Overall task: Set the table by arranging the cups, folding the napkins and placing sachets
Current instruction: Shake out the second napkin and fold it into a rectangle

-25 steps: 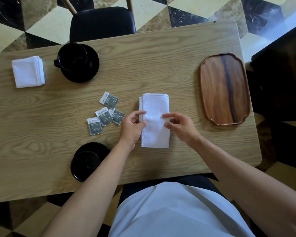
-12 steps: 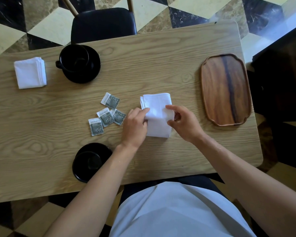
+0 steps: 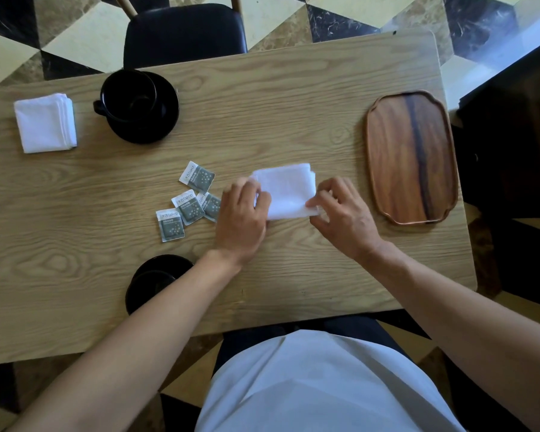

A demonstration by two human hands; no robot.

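While the napkin [image 3: 286, 191] lies folded mid-table beside the sachets [image 3: 190, 203], we pinch it — left hand [image 3: 242, 218] and right hand [image 3: 343, 215] at its near corners; soft, light cloth, best gripped at edges.

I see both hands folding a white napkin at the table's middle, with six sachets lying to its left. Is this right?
Not quite: the head view shows four sachets, not six. The rest holds: the left hand and right hand fold a white napkin mid-table.
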